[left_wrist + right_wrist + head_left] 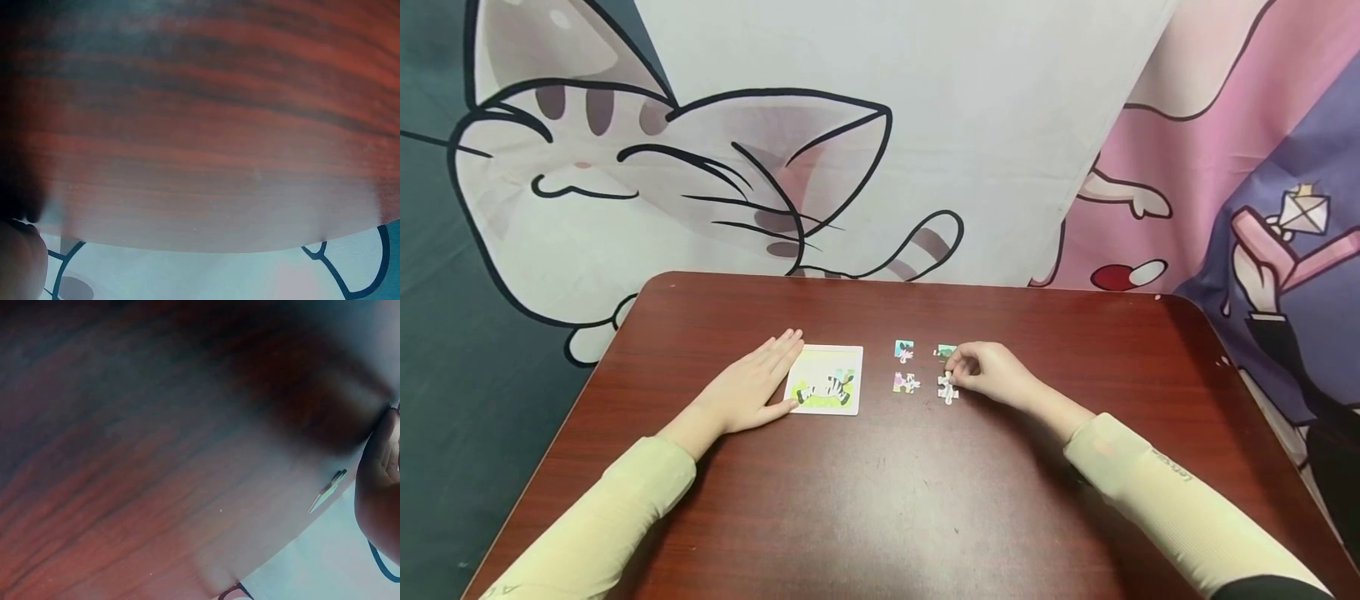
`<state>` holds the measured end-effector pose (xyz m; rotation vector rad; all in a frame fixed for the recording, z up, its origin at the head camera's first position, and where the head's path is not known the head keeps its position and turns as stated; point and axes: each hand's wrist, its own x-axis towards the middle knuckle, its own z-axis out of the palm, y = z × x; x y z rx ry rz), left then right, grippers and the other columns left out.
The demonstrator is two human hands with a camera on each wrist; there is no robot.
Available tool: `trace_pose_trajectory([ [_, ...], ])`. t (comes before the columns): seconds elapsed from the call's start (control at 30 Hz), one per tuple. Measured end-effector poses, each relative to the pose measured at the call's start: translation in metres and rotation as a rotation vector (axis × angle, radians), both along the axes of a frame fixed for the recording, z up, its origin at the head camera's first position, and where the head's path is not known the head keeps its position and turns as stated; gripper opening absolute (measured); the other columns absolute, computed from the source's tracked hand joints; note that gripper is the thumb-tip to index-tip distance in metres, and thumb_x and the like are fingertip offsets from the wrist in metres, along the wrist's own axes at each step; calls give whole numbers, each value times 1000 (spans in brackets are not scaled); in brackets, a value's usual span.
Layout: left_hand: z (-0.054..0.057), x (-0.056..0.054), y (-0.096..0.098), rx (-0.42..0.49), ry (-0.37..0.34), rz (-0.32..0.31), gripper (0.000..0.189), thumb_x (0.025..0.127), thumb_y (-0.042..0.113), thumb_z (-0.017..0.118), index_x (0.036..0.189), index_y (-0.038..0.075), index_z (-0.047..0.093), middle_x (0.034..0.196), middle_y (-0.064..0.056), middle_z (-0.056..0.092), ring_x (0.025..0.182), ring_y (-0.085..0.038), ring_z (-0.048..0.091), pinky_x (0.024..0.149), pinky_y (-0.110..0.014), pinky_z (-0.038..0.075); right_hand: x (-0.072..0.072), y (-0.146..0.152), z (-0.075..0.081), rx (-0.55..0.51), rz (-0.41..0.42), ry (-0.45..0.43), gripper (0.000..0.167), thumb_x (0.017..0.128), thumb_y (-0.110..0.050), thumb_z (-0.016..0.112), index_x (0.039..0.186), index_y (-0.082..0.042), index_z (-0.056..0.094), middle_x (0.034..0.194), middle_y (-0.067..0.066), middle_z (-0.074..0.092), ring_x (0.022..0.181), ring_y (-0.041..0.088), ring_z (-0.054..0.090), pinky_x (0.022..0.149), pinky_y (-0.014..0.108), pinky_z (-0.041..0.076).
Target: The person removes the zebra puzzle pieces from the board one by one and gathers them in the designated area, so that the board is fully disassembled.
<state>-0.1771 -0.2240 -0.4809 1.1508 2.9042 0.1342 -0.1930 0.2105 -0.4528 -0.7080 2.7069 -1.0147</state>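
In the head view my left hand [749,386] lies flat on the table, fingers straight, along the left edge of a white card [823,354] with a zebra picture. Its thumb tip reaches the card's lower left side. My right hand [992,372] has its thumb and fingers bent together, pinching the top of a jigsaw piece [948,389] with black and white markings. Just behind, a green jigsaw piece [945,352] is partly covered by the fingers. Two more pieces lie to the left: a blue jigsaw piece [904,350] and a pink and green jigsaw piece [906,382].
The brown wooden table [865,517] has rounded far corners. Behind it hangs a cloth [985,125] printed with a cartoon cat. The left wrist view has mostly tabletop. A thin puzzle piece [327,492] lies near the hand in the right wrist view.
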Motion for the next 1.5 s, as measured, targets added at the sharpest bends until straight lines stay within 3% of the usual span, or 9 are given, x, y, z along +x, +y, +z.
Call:
trace_pose_trajectory([
  [0.43, 1, 0, 0, -6, -3, 3, 93, 101, 53, 60, 166, -5, 25, 177, -20, 22, 165, -34, 22, 134, -49, 27, -2, 1, 0, 7, -4, 9, 6, 88, -2, 77, 93, -6, 78, 83, 0, 74, 76, 7, 64, 71, 21, 55],
  [0.7, 2, -1, 1, -6, -1, -1, 93, 101, 53, 60, 166, -5, 26, 176, -21, 22, 165, -35, 22, 134, -50, 27, -2, -5, 6, -34, -11, 23, 8, 92, -2, 72, 93, -8, 78, 85, 1, 76, 79, 9, 67, 73, 25, 57],
  [1.13, 4, 1, 2, -27, 5, 2, 92, 102, 53, 59, 166, -4, 26, 176, -21, 23, 165, -35, 23, 134, -50, 28, -5, -44, 16, -80, 26, -15, 7, 94, -4, 73, 96, -9, 78, 88, 1, 77, 82, 11, 68, 75, 23, 56],
  [1.5, 3, 0, 2, -41, 27, -5, 93, 101, 54, 59, 166, -4, 26, 176, -20, 22, 165, -34, 22, 134, -50, 27, -9, -81, 8, -124, 70, -30, 6, 94, -4, 73, 97, -7, 77, 88, 3, 76, 80, 8, 67, 75, 19, 58],
])
